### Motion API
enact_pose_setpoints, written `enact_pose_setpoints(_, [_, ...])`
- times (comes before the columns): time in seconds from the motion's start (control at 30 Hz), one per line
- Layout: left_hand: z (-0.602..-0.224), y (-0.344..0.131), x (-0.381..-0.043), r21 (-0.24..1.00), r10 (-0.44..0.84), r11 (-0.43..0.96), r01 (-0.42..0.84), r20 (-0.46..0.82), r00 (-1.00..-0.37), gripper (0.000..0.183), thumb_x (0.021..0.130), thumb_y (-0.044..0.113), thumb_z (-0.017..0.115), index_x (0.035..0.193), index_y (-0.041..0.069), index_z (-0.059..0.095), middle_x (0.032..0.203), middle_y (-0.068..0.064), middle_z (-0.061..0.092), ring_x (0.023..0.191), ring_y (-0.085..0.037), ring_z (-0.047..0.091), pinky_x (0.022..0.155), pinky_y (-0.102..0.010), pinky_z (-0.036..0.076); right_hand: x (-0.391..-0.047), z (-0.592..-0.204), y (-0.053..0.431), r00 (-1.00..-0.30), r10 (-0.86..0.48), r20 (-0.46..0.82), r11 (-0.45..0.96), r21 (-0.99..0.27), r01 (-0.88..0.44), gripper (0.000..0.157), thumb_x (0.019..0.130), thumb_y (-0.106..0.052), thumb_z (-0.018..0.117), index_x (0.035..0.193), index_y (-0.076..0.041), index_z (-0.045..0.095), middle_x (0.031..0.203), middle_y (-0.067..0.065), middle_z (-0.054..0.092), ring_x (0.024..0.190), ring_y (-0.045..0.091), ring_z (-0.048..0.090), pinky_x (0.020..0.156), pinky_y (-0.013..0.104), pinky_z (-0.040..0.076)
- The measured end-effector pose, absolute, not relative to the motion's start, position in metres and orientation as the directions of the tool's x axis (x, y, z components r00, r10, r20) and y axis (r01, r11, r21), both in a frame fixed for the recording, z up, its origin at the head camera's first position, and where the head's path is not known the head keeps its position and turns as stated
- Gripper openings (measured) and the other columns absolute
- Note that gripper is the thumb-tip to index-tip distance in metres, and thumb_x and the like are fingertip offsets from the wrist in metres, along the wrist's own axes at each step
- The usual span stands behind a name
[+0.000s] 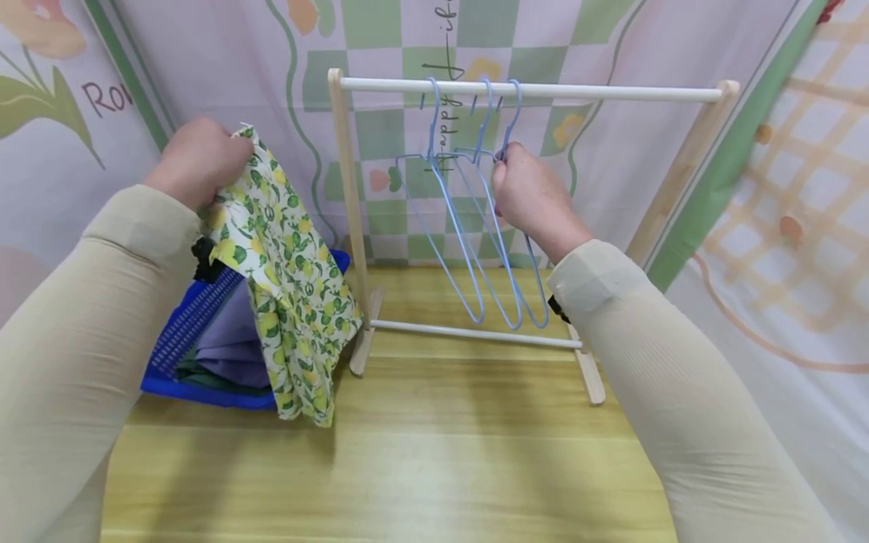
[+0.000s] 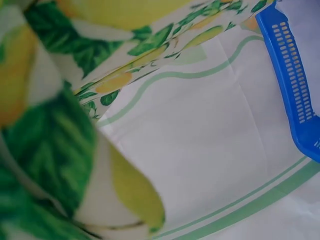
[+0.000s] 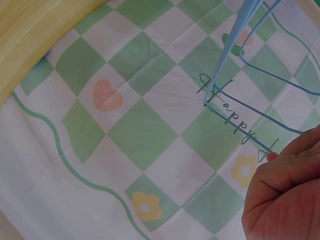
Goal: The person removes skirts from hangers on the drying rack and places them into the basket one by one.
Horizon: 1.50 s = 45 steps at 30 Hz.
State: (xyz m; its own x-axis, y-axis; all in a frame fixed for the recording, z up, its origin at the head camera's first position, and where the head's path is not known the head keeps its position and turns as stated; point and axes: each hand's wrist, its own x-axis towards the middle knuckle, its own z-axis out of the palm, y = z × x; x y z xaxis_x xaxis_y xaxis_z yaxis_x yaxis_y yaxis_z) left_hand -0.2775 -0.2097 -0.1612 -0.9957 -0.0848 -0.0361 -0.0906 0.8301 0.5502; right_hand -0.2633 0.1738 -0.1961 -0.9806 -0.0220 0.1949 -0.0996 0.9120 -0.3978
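Note:
My left hand (image 1: pixel 207 160) grips the top of a lemon-print cloth (image 1: pixel 299 279), which hangs down in front of a blue basket (image 1: pixel 170 332). In the left wrist view the same cloth (image 2: pixel 55 135) fills the near left side, and the hand is out of sight there. My right hand (image 1: pixel 529 188) pinches the rightmost blue hanger (image 1: pixel 539 302) near its neck. Its hook is at the white rail (image 1: pixel 611 92). Two more blue hangers (image 1: pixel 451 204) hang just left of it. In the right wrist view, the right hand (image 3: pixel 287 195) has its fingers curled at a hanger's wire.
A wooden rack (image 1: pixel 349 188) with a low white crossbar (image 1: pixel 475 333) stands on the wooden table (image 1: pixel 421 452). Folded purple fabric (image 1: pixel 234 339) and dark green fabric (image 1: pixel 217 378) lie in the basket. Printed curtains (image 1: pixel 224 60) hang behind and at both sides.

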Motion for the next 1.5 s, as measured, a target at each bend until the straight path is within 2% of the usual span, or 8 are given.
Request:
enact_pose_setpoints(0.23, [-0.159, -0.202, -0.282, 0.657, -0.151, 0.740, -0.144, -0.047, -0.987, 0.032, 0.098, 0.040, 0.029, 0.087, 0.014, 0.045, 0.085, -0.003, 0.052, 0.059, -0.015, 0.059, 0.058, -0.035, 0.055, -0.264, -0.196, 0.174, -0.980, -0.020, 0.198, 0.914, -0.394, -0.099, 0.042, 0.103, -0.034, 0.019, 0.125, -0.009, 0.045, 0.091, 0.006, 0.065, 0.080, 0.025, 0.064, 0.075, 0.042, 0.046])
enact_pose_setpoints(0.5, [-0.163, -0.202, -0.288, 0.900, -0.199, 0.388, -0.199, -0.129, -0.971, 0.033, 0.100, 0.048, 0.040, 0.105, 0.017, 0.051, 0.084, 0.001, 0.061, 0.066, -0.018, 0.067, 0.064, -0.036, 0.058, -0.264, -0.194, 0.172, -0.983, -0.015, 0.180, 0.914, -0.397, -0.087, 0.042, 0.103, -0.035, 0.019, 0.125, -0.011, 0.045, 0.091, 0.005, 0.065, 0.081, 0.025, 0.063, 0.073, 0.041, 0.045])
enact_pose_setpoints(0.6, [-0.168, -0.208, -0.290, 0.926, -0.191, 0.338, -0.170, -0.109, -0.976, 0.031, 0.100, 0.045, 0.041, 0.107, 0.016, 0.051, 0.085, 0.002, 0.059, 0.064, -0.015, 0.065, 0.061, -0.033, 0.057, -0.264, -0.194, 0.171, -0.984, -0.019, 0.179, 0.913, -0.397, -0.089, 0.041, 0.103, -0.035, 0.018, 0.124, -0.011, 0.044, 0.090, 0.005, 0.065, 0.080, 0.024, 0.063, 0.072, 0.041, 0.044])
enact_pose_setpoints(1.0, [-0.197, -0.261, -0.295, 0.778, -0.195, 0.602, -0.180, -0.076, -0.978, 0.045, 0.098, 0.051, 0.034, 0.099, 0.008, 0.050, 0.065, 0.000, 0.059, 0.057, -0.019, 0.063, 0.053, -0.039, 0.055, -0.265, -0.193, 0.172, -0.983, -0.004, 0.183, 0.923, -0.378, -0.074, 0.044, 0.103, -0.036, 0.018, 0.128, -0.012, 0.043, 0.088, 0.004, 0.066, 0.081, 0.026, 0.063, 0.074, 0.043, 0.045])
enact_pose_setpoints(1.17, [-0.205, -0.277, -0.296, 0.698, -0.177, 0.700, -0.151, -0.036, -0.984, 0.048, 0.098, 0.052, 0.031, 0.109, 0.009, 0.049, 0.077, -0.008, 0.059, 0.061, -0.024, 0.063, 0.052, -0.043, 0.054, -0.264, -0.194, 0.175, -0.982, 0.000, 0.190, 0.919, -0.386, -0.075, 0.043, 0.103, -0.035, 0.019, 0.128, -0.011, 0.044, 0.088, 0.005, 0.067, 0.082, 0.026, 0.063, 0.077, 0.044, 0.045])
enact_pose_setpoints(1.27, [-0.212, -0.285, -0.296, 0.663, -0.166, 0.738, -0.127, -0.005, -0.986, 0.060, 0.098, 0.056, 0.028, 0.128, 0.009, 0.048, 0.088, -0.016, 0.059, 0.065, -0.028, 0.065, 0.055, -0.045, 0.055, -0.263, -0.194, 0.176, -0.982, 0.003, 0.187, 0.920, -0.386, -0.071, 0.043, 0.103, -0.034, 0.019, 0.130, -0.011, 0.043, 0.089, 0.005, 0.067, 0.081, 0.025, 0.064, 0.078, 0.044, 0.046])
enact_pose_setpoints(1.4, [-0.223, -0.297, -0.294, 0.563, -0.159, 0.821, -0.094, 0.068, -0.985, 0.069, 0.098, 0.057, 0.024, 0.139, 0.004, 0.042, 0.094, -0.021, 0.056, 0.064, -0.029, 0.063, 0.054, -0.044, 0.054, -0.264, -0.194, 0.176, -0.983, -0.003, 0.182, 0.922, -0.381, -0.074, 0.043, 0.103, -0.034, 0.019, 0.131, -0.011, 0.042, 0.089, 0.005, 0.067, 0.081, 0.024, 0.064, 0.077, 0.043, 0.046])
enact_pose_setpoints(1.5, [-0.227, -0.305, -0.293, 0.477, -0.155, 0.875, -0.082, 0.116, -0.981, 0.067, 0.099, 0.055, 0.022, 0.134, 0.002, 0.043, 0.093, -0.021, 0.054, 0.064, -0.031, 0.060, 0.055, -0.043, 0.050, -0.264, -0.195, 0.176, -0.983, -0.007, 0.182, 0.922, -0.380, -0.077, 0.043, 0.103, -0.034, 0.019, 0.131, -0.010, 0.042, 0.089, 0.005, 0.067, 0.080, 0.024, 0.065, 0.076, 0.043, 0.046])
